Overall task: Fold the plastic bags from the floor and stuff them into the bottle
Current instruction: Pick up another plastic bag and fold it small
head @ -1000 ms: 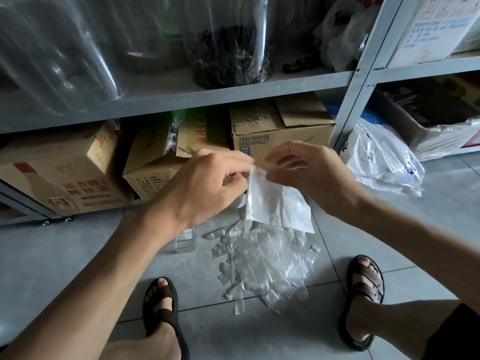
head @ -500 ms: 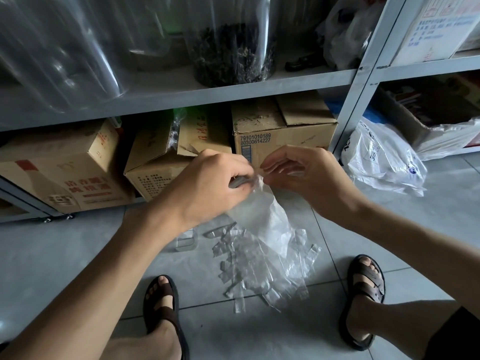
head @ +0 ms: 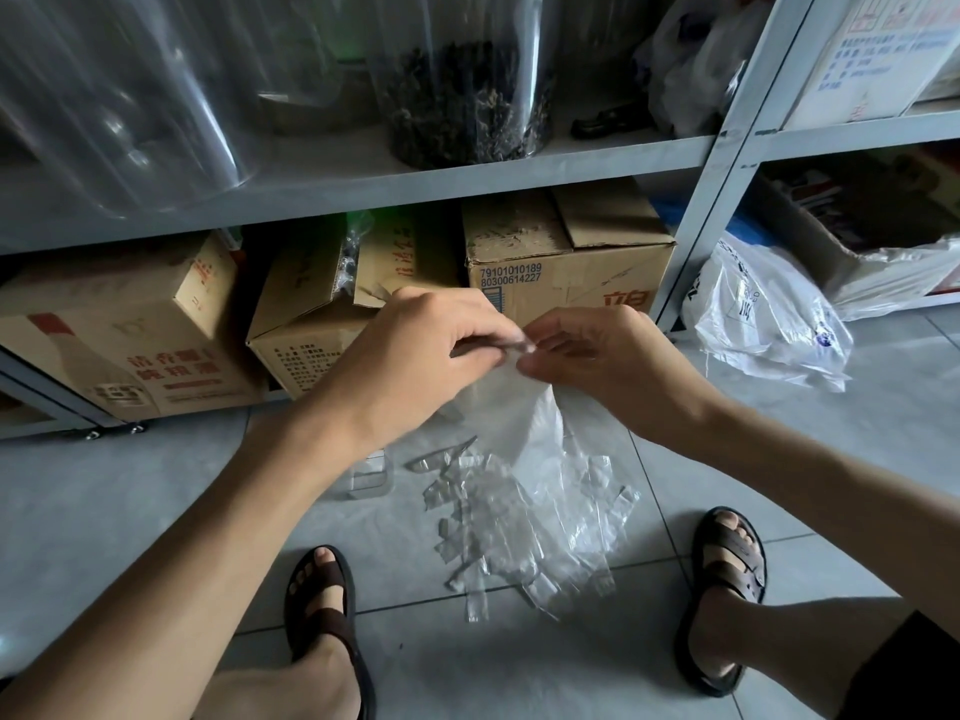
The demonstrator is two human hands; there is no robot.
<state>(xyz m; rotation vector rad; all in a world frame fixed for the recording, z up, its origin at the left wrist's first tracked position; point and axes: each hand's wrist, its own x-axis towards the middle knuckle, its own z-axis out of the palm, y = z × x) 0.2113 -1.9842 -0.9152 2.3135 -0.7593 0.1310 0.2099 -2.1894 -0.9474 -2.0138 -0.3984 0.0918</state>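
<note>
Left hand and right hand both pinch the top edge of 1 thin clear plastic bag, which hangs above a pile of clear plastic bags on the grey tiled floor.

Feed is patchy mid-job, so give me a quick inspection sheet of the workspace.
Surface: grey tiled floor.
Job's things: clear bag held up over the pile of clear bags on the floor; small clear container beside the left forearm, possibly the bottle.
Clutter: white bag on the floor, right.
Grippers: left hand and right hand both pinch the clear bag's top.
Cables: nothing seen.
Surroundings: shelf with a jar on it, boxes beneath.
</note>
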